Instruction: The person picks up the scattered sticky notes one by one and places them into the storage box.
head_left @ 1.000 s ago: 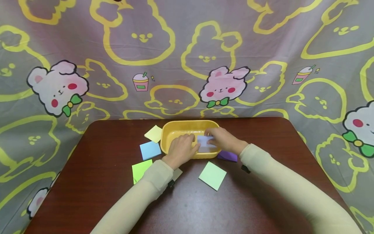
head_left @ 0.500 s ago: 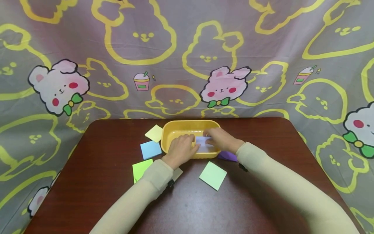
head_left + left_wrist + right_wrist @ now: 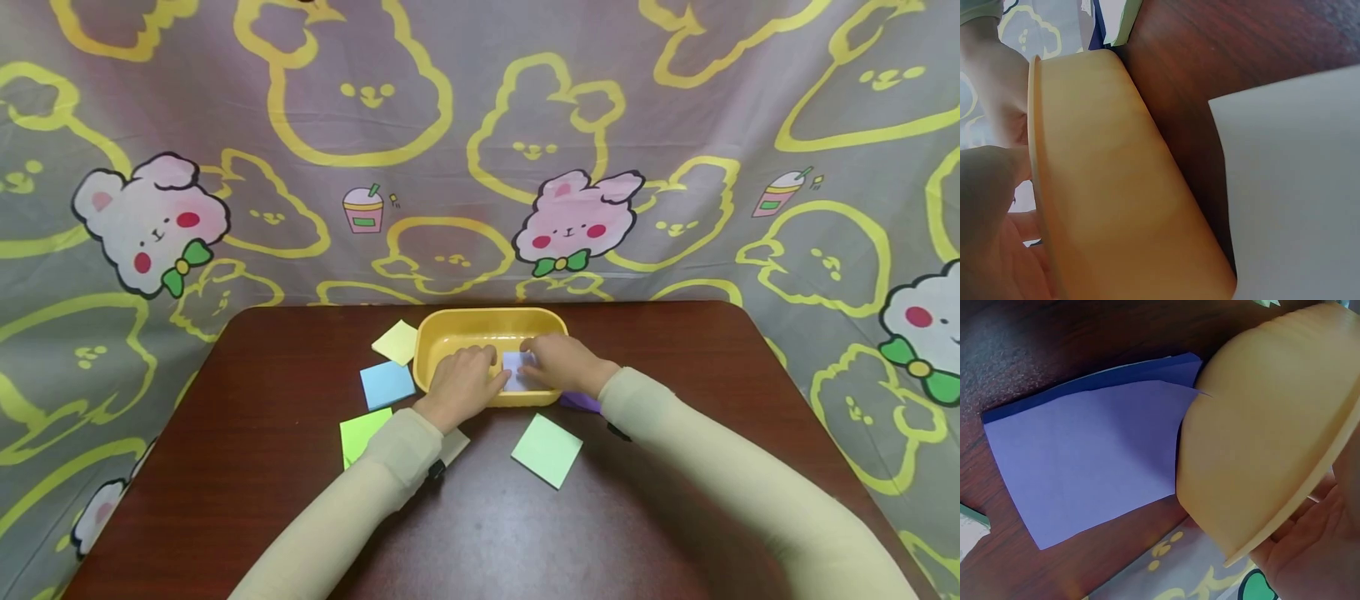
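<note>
A lavender sticky note is held up over the yellow tub. My right hand grips its right side, thumb across the front and fingers behind. My left hand reaches over the tub's front rim, its thumb overlapping the note's left edge and its other fingers curled inside. In the left wrist view the tub wall hides most of the left fingertips. The tub wall also hides the right fingertips in the right wrist view.
A purple sticky-note pad lies against the tub's right end, its top sheet lifted. Pale green, bright green, blue and yellow pads lie around. A greyish pad is partly under the left wrist. A patterned curtain hangs behind.
My right hand has shifted slightly left toward the left hand, and less of the lavender note shows between them. The left hand has hardly moved.
</note>
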`<action>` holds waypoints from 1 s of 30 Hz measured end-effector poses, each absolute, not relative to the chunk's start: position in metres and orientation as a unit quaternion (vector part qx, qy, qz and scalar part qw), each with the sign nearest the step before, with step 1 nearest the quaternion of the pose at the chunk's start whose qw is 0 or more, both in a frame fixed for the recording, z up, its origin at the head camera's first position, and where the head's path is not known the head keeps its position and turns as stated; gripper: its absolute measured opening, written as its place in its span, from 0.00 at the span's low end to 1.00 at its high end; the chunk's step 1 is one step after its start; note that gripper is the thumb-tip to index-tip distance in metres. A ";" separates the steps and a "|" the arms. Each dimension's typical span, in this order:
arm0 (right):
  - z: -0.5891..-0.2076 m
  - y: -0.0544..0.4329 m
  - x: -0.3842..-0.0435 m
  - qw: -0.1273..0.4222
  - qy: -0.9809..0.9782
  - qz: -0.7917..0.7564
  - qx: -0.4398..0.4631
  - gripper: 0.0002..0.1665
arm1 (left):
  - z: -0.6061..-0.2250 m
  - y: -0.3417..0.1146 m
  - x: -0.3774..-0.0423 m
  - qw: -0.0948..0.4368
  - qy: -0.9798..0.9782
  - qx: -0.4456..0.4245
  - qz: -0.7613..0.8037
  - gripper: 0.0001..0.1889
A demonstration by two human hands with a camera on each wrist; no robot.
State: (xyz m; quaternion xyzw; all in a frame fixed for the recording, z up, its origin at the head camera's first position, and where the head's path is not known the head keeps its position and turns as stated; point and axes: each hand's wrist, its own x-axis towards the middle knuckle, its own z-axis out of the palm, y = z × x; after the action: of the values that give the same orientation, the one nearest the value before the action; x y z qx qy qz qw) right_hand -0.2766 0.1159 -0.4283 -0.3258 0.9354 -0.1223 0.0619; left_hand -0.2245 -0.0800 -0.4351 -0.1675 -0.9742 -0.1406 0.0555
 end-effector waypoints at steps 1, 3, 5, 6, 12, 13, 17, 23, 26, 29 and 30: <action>-0.429 0.116 -0.276 0.059 0.936 -0.116 -0.327 0.24 | -0.436 -0.080 -0.225 0.057 -0.974 -0.168 -0.141 0.16; -0.430 0.115 -0.276 0.057 0.937 -0.109 -0.327 0.25 | -0.437 -0.080 -0.225 0.059 -0.973 -0.170 -0.142 0.16; -0.430 0.114 -0.275 0.058 0.938 -0.106 -0.325 0.26 | -0.437 -0.080 -0.225 0.060 -0.973 -0.171 -0.142 0.16; -0.430 0.114 -0.275 0.058 0.938 -0.105 -0.325 0.26 | -0.437 -0.080 -0.225 0.061 -0.973 -0.171 -0.142 0.16; -0.430 0.114 -0.274 0.072 0.938 -0.102 -0.325 0.27 | -0.437 -0.079 -0.225 0.056 -0.973 -0.172 -0.142 0.17; -0.430 0.114 -0.274 0.075 0.937 -0.103 -0.324 0.28 | -0.437 -0.079 -0.225 0.056 -0.973 -0.172 -0.143 0.17; -0.429 0.114 -0.274 0.081 0.937 -0.118 -0.319 0.28 | -0.438 -0.079 -0.225 0.057 -0.973 -0.172 -0.143 0.18; -0.426 0.117 -0.272 0.075 0.932 -0.148 -0.324 0.23 | -0.439 -0.079 -0.225 0.060 -0.974 -0.171 -0.140 0.18; -0.425 0.119 -0.271 0.068 0.929 -0.165 -0.323 0.21 | -0.439 -0.079 -0.225 0.056 -0.974 -0.169 -0.137 0.18; -0.425 0.119 -0.270 0.057 0.929 -0.175 -0.322 0.20 | -0.438 -0.079 -0.225 0.057 -0.975 -0.167 -0.135 0.18; -0.425 0.119 -0.270 0.054 0.929 -0.177 -0.321 0.20 | -0.438 -0.079 -0.224 0.058 -0.975 -0.167 -0.134 0.18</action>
State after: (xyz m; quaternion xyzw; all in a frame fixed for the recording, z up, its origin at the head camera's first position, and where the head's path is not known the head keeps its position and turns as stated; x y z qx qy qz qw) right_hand -0.2700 0.1188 -0.4254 -0.3212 0.9287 -0.1772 0.0540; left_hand -0.2244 -0.0794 -0.4384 -0.1666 -0.9752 -0.1339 0.0582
